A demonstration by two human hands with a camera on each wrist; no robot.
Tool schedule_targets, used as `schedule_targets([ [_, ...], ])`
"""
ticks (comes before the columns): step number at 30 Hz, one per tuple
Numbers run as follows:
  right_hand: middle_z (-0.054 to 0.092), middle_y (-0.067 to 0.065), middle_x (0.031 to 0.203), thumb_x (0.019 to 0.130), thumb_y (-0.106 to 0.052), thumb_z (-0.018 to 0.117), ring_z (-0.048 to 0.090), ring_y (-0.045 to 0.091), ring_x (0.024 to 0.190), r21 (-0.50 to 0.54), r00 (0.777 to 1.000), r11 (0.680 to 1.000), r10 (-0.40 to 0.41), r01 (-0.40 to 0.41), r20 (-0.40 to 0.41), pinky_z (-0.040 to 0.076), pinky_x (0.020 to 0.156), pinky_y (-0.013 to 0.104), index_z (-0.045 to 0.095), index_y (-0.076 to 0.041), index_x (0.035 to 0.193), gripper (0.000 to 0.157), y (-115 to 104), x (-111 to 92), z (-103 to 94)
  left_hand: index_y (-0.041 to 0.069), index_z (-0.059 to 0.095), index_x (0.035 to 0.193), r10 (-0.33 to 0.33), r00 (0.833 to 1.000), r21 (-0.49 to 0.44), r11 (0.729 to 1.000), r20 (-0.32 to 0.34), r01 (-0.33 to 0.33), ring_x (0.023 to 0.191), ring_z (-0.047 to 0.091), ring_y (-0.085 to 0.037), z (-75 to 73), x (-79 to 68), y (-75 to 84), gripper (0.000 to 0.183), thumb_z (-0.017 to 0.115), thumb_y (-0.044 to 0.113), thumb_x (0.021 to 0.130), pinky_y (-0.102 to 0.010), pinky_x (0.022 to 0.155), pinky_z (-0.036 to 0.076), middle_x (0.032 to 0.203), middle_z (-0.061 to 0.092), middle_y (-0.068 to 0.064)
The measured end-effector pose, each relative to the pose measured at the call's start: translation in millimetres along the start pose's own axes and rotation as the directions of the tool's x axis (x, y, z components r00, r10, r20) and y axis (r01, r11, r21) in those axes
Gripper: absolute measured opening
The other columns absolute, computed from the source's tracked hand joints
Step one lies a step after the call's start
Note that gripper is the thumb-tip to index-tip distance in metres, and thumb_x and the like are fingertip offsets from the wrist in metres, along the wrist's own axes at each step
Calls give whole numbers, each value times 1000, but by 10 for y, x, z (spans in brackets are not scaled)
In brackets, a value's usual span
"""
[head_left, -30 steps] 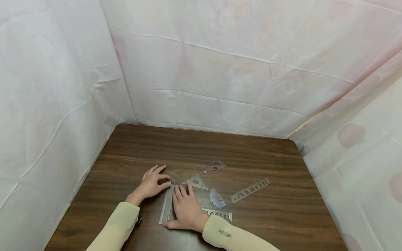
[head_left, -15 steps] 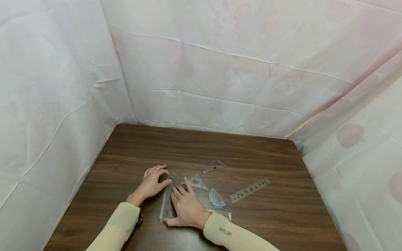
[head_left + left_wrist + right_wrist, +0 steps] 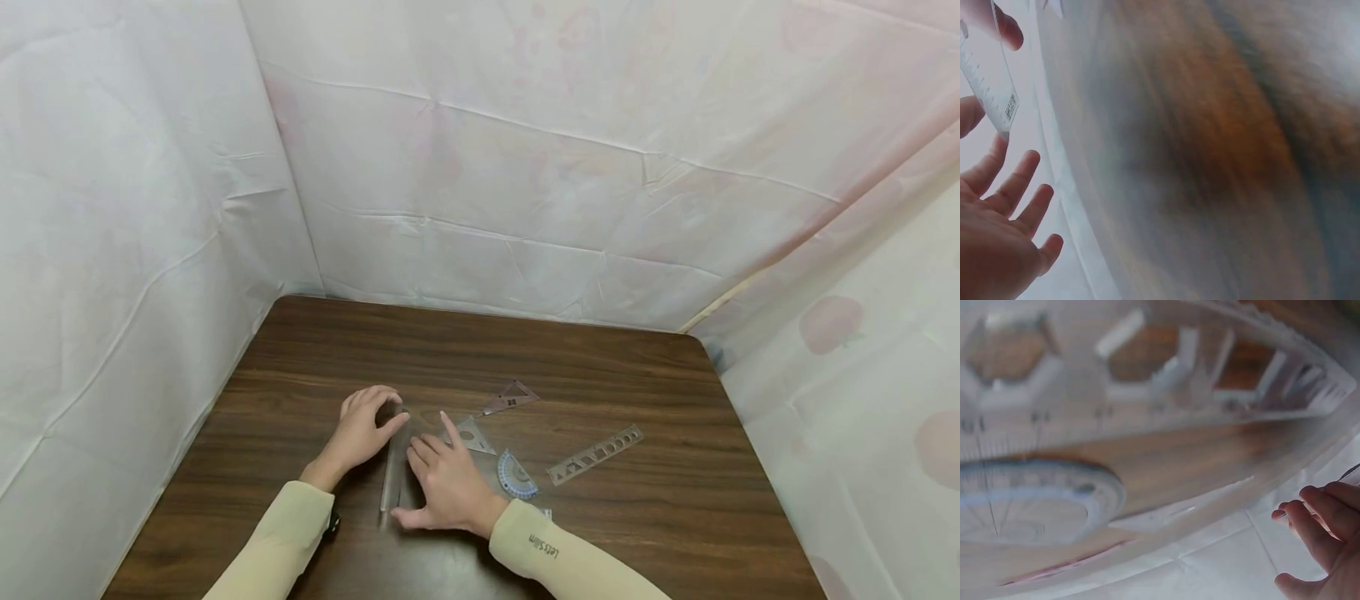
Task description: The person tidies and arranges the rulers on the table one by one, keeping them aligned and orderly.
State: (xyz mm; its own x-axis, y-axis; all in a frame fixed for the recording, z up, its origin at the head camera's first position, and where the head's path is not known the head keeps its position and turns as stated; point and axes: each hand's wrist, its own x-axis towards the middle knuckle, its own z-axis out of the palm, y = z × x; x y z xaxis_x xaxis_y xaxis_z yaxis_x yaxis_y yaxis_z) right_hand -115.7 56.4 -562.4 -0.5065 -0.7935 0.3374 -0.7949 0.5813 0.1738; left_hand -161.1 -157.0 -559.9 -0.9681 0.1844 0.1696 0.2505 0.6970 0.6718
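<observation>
In the head view my left hand (image 3: pixel 360 429) pinches the far end of a clear ruler (image 3: pixel 392 471) between thumb and fingers. The left wrist view shows the ruler's printed corner (image 3: pixel 1009 106) at the thumb and forefinger, the other fingers spread apart. My right hand (image 3: pixel 450 483) lies along the ruler's right side with fingers extended and its thumb right at the near end. The ruler is blurred in the head view. Under the right sleeve is a stencil ruler (image 3: pixel 1072 412) with shaped cutouts, mostly hidden in the head view.
Right of the hands lie a clear set square (image 3: pixel 476 435), a blue-edged protractor (image 3: pixel 517 477) and a second stencil ruler (image 3: pixel 596 455). A pinkish set square (image 3: pixel 512 397) is farther back. White sheets (image 3: pixel 487 167) surround the dark wooden table (image 3: pixel 480 333).
The ruler has shifted away from the body and blurred. The left thumb and fingers have closed about its far end, and the right hand has slid slightly forward beside it.
</observation>
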Motion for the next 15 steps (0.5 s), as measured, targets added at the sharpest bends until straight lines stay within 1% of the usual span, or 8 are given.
schedule_targets([
  [4, 75, 5, 127, 86, -81, 48, 69, 19, 121, -2, 1000, 1000, 7, -7, -20, 30, 122, 63, 74, -10, 123, 85, 46, 16, -23, 11, 69, 116, 21, 999, -8, 1000, -35, -21, 126, 55, -37, -11, 50, 33, 25, 73, 27, 97, -66, 115, 24, 125, 66, -9],
  [7, 75, 5, 126, 86, -80, 49, 70, 20, 121, 0, 999, 1000, 6, -6, -40, 30, 122, 64, 75, -10, 123, 83, 73, 30, -26, 12, 69, 114, 21, 998, -13, 1000, -54, -22, 114, 58, -33, -22, 80, 52, 22, 74, 24, 97, -64, 112, 27, 111, 67, -6],
  [11, 75, 5, 126, 86, -79, 50, 70, 19, 121, 3, 999, 1000, 10, -10, -49, 30, 122, 63, 75, -10, 123, 82, 110, 46, -56, 11, 69, 113, 23, 997, -26, 999, -70, -25, 100, 58, -27, -30, 118, 75, 20, 74, 21, 96, -62, 108, 31, 94, 67, 0],
  [14, 75, 5, 127, 86, -80, 50, 69, 19, 122, -8, 998, 1000, 10, -11, -55, 30, 122, 63, 75, -10, 123, 83, 138, 60, -83, 10, 68, 114, 36, 996, -41, 998, -83, -40, 94, 58, -23, -34, 138, 83, 21, 73, 20, 97, -62, 107, 34, 87, 68, 3],
  [15, 75, 5, 127, 86, -80, 50, 69, 19, 122, -10, 998, 1000, 11, -11, -58, 30, 122, 63, 75, -10, 123, 83, 145, 63, -88, 9, 68, 115, 40, 995, -51, 998, -87, -44, 92, 59, -22, -38, 145, 87, 22, 73, 20, 97, -61, 105, 37, 87, 69, 2],
])
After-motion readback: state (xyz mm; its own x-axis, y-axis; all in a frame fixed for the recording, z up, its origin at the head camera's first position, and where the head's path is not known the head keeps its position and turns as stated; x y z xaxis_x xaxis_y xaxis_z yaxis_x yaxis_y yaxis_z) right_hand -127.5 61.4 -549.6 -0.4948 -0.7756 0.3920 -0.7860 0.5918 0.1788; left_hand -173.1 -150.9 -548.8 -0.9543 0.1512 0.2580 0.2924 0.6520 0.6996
